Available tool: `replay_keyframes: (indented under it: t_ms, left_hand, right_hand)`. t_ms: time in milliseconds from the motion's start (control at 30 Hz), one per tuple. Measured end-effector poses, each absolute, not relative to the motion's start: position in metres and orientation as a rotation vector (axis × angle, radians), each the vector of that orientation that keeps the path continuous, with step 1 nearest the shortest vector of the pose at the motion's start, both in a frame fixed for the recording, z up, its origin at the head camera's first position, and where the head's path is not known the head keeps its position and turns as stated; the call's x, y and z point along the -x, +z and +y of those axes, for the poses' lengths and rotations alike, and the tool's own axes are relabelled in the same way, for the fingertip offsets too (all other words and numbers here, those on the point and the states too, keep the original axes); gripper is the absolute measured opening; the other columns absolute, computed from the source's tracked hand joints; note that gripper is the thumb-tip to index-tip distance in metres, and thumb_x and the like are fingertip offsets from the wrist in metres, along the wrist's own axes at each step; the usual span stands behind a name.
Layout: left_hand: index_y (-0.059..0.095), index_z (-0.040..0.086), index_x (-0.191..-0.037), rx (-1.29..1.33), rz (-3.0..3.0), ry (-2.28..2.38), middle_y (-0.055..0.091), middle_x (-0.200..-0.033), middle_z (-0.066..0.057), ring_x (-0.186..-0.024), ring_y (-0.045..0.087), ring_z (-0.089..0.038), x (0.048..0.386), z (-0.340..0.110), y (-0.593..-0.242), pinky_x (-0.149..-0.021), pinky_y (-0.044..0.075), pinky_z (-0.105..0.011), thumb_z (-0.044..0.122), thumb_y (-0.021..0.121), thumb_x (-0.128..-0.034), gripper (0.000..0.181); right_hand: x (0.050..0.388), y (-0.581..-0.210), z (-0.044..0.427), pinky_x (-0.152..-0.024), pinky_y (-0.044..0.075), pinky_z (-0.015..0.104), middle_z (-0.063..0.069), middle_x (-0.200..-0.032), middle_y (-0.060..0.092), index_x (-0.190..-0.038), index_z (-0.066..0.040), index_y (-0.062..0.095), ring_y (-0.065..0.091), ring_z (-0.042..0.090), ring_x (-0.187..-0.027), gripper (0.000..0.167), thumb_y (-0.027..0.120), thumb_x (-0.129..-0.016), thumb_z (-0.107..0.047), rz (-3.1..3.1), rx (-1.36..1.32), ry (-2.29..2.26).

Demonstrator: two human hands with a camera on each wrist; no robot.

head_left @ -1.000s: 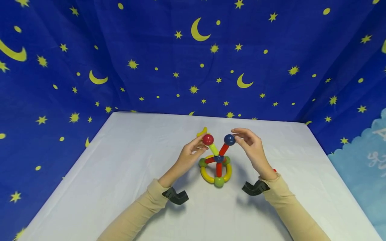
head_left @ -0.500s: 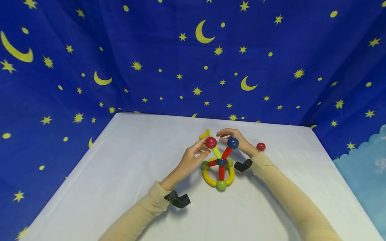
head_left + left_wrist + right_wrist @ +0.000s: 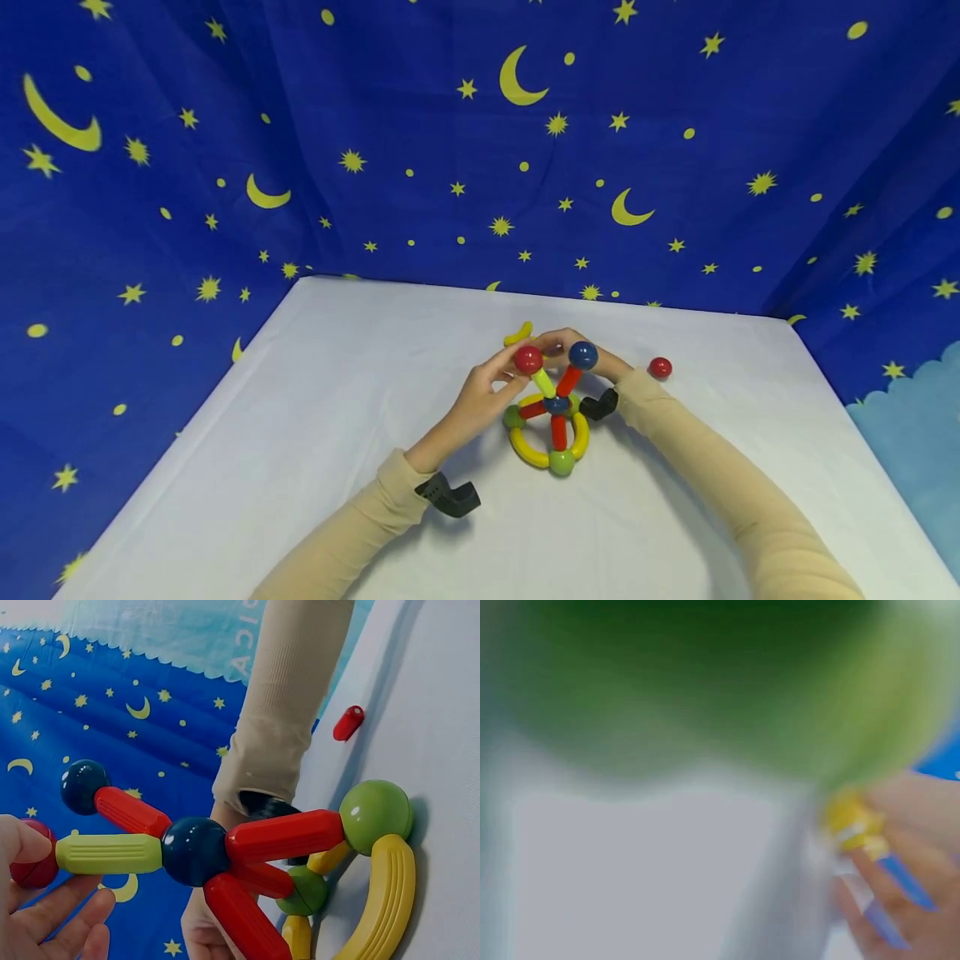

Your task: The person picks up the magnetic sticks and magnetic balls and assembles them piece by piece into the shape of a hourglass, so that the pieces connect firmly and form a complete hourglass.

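Observation:
A construction of balls and sticks stands on the table: a ring of yellow curved sticks point(image 3: 529, 450) with green balls point(image 3: 561, 462), red sticks rising to a dark blue centre ball point(image 3: 557, 405). From there a lime stick point(image 3: 543, 383) carries a red ball point(image 3: 528, 360) and a red stick point(image 3: 569, 382) carries a blue ball point(image 3: 582, 355). My left hand point(image 3: 480, 396) pinches the upper red ball, also in the left wrist view point(image 3: 34, 853). Behind the construction is my right hand point(image 3: 562, 343), fingers partly hidden; in the blurred right wrist view, a hand point(image 3: 907, 885) is beside something yellow point(image 3: 849, 821).
A yellow curved piece point(image 3: 519, 335) lies behind the construction. Farther right, beyond the right sleeve, sits a loose red ball point(image 3: 660, 367) on the white table point(image 3: 300, 417). A blue curtain point(image 3: 420, 125) with moons and stars surrounds the table's back and left.
My right hand has left the blue ball's right side and moved left behind the construction, uncovering the loose red ball. My left hand stays at the upper red ball. The head view has shifted slightly.

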State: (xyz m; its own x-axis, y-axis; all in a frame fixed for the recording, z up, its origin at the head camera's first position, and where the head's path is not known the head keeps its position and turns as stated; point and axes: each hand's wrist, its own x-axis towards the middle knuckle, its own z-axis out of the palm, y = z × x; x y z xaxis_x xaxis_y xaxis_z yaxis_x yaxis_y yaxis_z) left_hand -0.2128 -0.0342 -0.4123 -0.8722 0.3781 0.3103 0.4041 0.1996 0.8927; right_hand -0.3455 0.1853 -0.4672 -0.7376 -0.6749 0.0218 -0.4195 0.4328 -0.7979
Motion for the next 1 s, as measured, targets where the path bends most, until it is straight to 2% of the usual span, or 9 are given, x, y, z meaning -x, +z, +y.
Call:
replay_keyframes:
  t_ms: [133,233,367,433,533,667,767,933,1000]
  left_hand:
    - [0.044,0.009,-0.142,0.798,-2.418,-1.800,0.065,-0.122,-0.011,-0.105,0.061,-0.023,0.213,-0.034,-0.411,-0.087,0.048,-0.027,0.010,0.057,-0.0927,0.051]
    - [0.043,0.008,-0.142,0.810,-2.416,-1.791,0.065,-0.123,-0.012,-0.105,0.062,-0.023,0.213,-0.033,-0.410,-0.087,0.049,-0.027,0.010,0.057,-0.0925,0.052]
    - [0.043,0.007,-0.143,0.813,-2.411,-1.773,0.065,-0.120,-0.013,-0.102,0.062,-0.024,0.214,-0.032,-0.409,-0.087,0.050,-0.029,0.009,0.059,-0.0918,0.053]
    - [0.042,0.007,-0.143,0.810,-2.407,-1.770,0.066,-0.119,-0.014,-0.101,0.063,-0.025,0.214,-0.032,-0.409,-0.087,0.051,-0.030,0.008,0.059,-0.0916,0.054]
    - [0.041,0.007,-0.144,0.806,-2.403,-1.775,0.066,-0.119,-0.015,-0.101,0.063,-0.026,0.214,-0.033,-0.408,-0.087,0.051,-0.031,0.008,0.059,-0.0913,0.056]
    - [0.039,0.004,-0.144,0.805,-2.400,-1.780,0.065,-0.120,-0.017,-0.103,0.063,-0.027,0.213,-0.033,-0.409,-0.088,0.050,-0.032,0.007,0.059,-0.0917,0.056]
    - [0.039,0.000,-0.143,0.797,-2.414,-1.778,0.064,-0.121,-0.018,-0.103,0.062,-0.029,0.213,-0.034,-0.409,-0.088,0.050,-0.032,0.004,0.058,-0.0913,0.055]
    - [0.042,0.004,-0.143,0.785,-2.398,-1.786,0.064,-0.123,-0.015,-0.101,0.062,-0.027,0.213,-0.033,-0.412,-0.086,0.051,-0.028,0.005,0.058,-0.0906,0.055]
    - [0.042,0.006,-0.143,0.785,-2.385,-1.802,0.064,-0.124,-0.014,-0.101,0.062,-0.026,0.212,-0.033,-0.413,-0.086,0.051,-0.030,0.006,0.059,-0.0904,0.055]
  right_hand:
    - [0.344,-0.472,0.190,-0.092,0.051,0.037,0.013,-0.108,0.070,-0.111,-0.002,0.067,0.065,0.017,-0.099,0.028,0.067,-0.083,-0.005,2.398,0.916,-1.236]
    - [0.339,-0.469,0.195,-0.085,0.053,0.030,0.014,-0.103,0.071,-0.108,0.000,0.067,0.065,0.013,-0.091,0.026,0.067,-0.081,-0.003,2.410,1.017,-1.262]
    - [0.332,-0.456,0.206,-0.079,0.055,0.031,0.022,-0.096,0.070,-0.101,0.009,0.066,0.066,0.021,-0.083,0.027,0.070,-0.076,0.001,2.514,1.139,-1.246]
    - [0.328,-0.446,0.211,-0.078,0.055,0.030,0.023,-0.097,0.071,-0.102,0.009,0.067,0.067,0.020,-0.084,0.029,0.072,-0.075,-0.002,2.594,0.999,-1.240]
    - [0.318,-0.423,0.215,-0.081,0.053,0.027,0.022,-0.108,0.069,-0.112,0.008,0.065,0.065,0.016,-0.091,0.036,0.072,-0.080,-0.006,2.598,0.605,-1.338]
    - [0.303,-0.384,0.217,-0.085,0.051,0.023,0.010,-0.113,0.066,-0.124,0.005,0.056,0.064,0.009,-0.093,0.042,0.068,-0.086,-0.009,2.424,0.250,-1.606]
    - [0.290,-0.357,0.214,-0.084,0.052,0.022,-0.001,-0.107,0.063,-0.124,0.002,0.054,0.064,0.007,-0.093,0.042,0.068,-0.087,-0.012,2.342,0.212,-1.687]
    - [0.269,-0.335,0.202,-0.086,0.052,0.024,0.001,-0.111,0.061,-0.124,0.001,0.054,0.063,0.010,-0.095,0.040,0.066,-0.089,-0.013,2.304,0.283,-1.667]
    - [0.263,-0.333,0.198,-0.085,0.052,0.024,0.001,-0.108,0.062,-0.124,0.003,0.054,0.062,0.010,-0.093,0.040,0.065,-0.088,-0.011,2.300,0.317,-1.663]
